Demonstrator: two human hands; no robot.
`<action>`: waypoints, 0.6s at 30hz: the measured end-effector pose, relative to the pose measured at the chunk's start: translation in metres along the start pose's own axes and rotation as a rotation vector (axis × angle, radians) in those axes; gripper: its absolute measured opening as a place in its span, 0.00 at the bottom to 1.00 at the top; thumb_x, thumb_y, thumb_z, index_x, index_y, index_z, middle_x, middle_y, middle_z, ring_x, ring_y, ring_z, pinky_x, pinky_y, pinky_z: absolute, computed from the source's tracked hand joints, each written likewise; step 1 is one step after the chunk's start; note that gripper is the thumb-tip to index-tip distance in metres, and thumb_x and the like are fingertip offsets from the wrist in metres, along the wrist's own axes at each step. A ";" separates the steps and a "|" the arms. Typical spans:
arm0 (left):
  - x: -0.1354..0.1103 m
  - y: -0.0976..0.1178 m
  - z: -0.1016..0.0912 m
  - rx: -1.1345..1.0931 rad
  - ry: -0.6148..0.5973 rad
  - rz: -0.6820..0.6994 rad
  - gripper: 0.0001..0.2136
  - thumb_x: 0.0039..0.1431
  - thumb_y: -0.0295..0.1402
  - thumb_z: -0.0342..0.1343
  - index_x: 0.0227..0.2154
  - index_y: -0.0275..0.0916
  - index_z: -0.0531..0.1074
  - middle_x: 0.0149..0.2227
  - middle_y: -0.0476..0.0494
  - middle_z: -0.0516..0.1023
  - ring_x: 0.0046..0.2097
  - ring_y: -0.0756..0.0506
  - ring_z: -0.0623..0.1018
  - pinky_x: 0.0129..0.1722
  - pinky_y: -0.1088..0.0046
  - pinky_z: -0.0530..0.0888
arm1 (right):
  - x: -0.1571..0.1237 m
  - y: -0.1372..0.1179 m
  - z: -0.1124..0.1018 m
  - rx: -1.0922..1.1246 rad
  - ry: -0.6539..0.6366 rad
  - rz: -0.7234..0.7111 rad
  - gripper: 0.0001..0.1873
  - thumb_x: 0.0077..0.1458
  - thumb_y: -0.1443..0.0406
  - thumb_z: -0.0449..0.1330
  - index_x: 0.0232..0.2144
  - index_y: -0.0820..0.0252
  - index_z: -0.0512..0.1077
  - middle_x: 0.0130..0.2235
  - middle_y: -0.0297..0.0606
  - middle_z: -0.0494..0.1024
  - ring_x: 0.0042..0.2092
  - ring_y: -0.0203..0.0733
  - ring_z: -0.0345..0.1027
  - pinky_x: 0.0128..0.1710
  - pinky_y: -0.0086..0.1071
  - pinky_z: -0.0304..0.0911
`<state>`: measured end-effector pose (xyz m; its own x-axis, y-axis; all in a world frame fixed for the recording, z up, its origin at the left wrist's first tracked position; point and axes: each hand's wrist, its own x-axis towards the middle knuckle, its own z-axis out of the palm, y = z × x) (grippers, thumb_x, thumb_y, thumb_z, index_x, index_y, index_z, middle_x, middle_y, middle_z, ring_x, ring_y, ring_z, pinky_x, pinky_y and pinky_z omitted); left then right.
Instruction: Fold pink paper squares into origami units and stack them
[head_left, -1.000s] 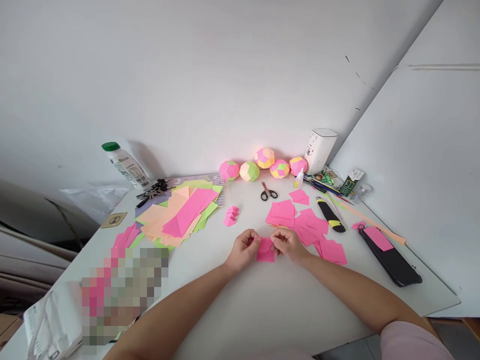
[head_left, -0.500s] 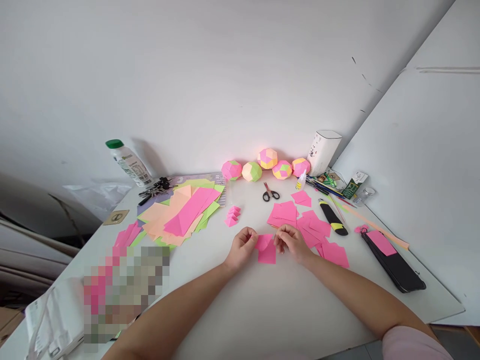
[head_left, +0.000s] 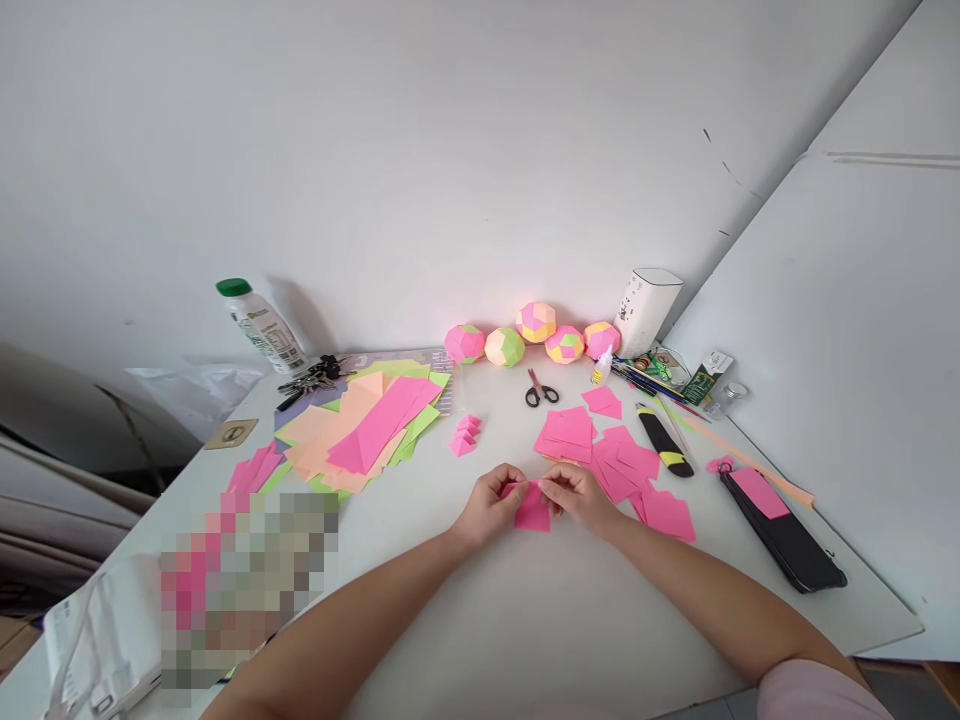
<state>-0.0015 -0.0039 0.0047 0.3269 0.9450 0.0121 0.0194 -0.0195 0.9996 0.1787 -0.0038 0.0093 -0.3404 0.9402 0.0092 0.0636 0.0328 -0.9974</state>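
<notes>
Low over the front middle of the table, a pink paper piece (head_left: 532, 512) is pinched between my two hands. My left hand (head_left: 490, 506) grips its left side with thumb and fingers together. On the upper right side, my right hand (head_left: 577, 494) is closed on the same paper, fingertips near those of the left. The fingers partly cover the paper's upper edge. Ahead and to the left lie several small folded pink pieces (head_left: 465, 436) in a row. Loose pink paper squares (head_left: 567, 432) spread just beyond and beside my right hand.
Scissors (head_left: 541, 390) lie ahead, before several colourful paper balls (head_left: 505, 347) along the wall. A glue bottle (head_left: 602, 367), a utility knife (head_left: 664, 440) and a black pouch (head_left: 787, 540) are to the right. Coloured sheets (head_left: 322, 435), keys (head_left: 315, 375) and a green-capped bottle (head_left: 262, 325) stand left.
My right hand has moved left and now pinches the paper, close to my left hand. The paper's raised upper part is now folded down between the fingers.
</notes>
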 end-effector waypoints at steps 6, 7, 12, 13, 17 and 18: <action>-0.001 -0.001 0.000 -0.043 0.006 0.016 0.07 0.54 0.35 0.52 0.26 0.36 0.64 0.24 0.51 0.65 0.27 0.52 0.65 0.28 0.76 0.63 | -0.002 -0.003 0.001 0.016 0.022 0.010 0.10 0.51 0.61 0.59 0.24 0.61 0.69 0.22 0.31 0.71 0.21 0.33 0.64 0.21 0.27 0.59; -0.001 -0.002 0.000 -0.059 0.013 0.013 0.08 0.54 0.35 0.51 0.26 0.36 0.64 0.24 0.51 0.66 0.27 0.52 0.66 0.28 0.76 0.63 | -0.002 -0.002 0.000 0.028 0.039 0.015 0.10 0.51 0.61 0.59 0.23 0.61 0.69 0.22 0.32 0.72 0.21 0.32 0.64 0.21 0.27 0.59; 0.000 -0.004 -0.001 -0.093 0.067 -0.001 0.08 0.53 0.36 0.52 0.25 0.37 0.64 0.25 0.51 0.66 0.27 0.52 0.66 0.28 0.77 0.63 | 0.002 0.003 -0.002 0.103 0.127 0.033 0.10 0.50 0.62 0.58 0.20 0.60 0.67 0.18 0.30 0.70 0.18 0.32 0.62 0.19 0.27 0.57; 0.001 -0.004 -0.001 -0.104 0.077 0.001 0.08 0.53 0.37 0.52 0.25 0.37 0.64 0.25 0.51 0.65 0.27 0.52 0.65 0.28 0.77 0.63 | 0.002 0.004 -0.002 0.116 0.135 0.030 0.10 0.50 0.62 0.58 0.20 0.60 0.67 0.17 0.29 0.69 0.18 0.32 0.61 0.19 0.27 0.57; 0.002 -0.004 0.001 -0.191 0.110 -0.014 0.10 0.54 0.40 0.53 0.27 0.37 0.63 0.25 0.51 0.66 0.27 0.52 0.66 0.28 0.76 0.64 | 0.002 0.003 -0.001 0.137 0.126 0.002 0.10 0.52 0.60 0.58 0.23 0.60 0.66 0.19 0.29 0.70 0.19 0.32 0.61 0.19 0.26 0.56; 0.002 -0.003 0.001 -0.215 0.110 -0.025 0.11 0.53 0.40 0.53 0.28 0.37 0.63 0.25 0.51 0.66 0.27 0.52 0.67 0.28 0.76 0.65 | 0.002 0.003 -0.001 0.131 0.115 0.001 0.10 0.52 0.60 0.58 0.25 0.60 0.66 0.19 0.29 0.70 0.19 0.32 0.62 0.19 0.26 0.57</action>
<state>0.0003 -0.0025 0.0016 0.2233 0.9745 -0.0223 -0.1796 0.0636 0.9817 0.1790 -0.0014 0.0065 -0.2300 0.9732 0.0084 -0.0611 -0.0058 -0.9981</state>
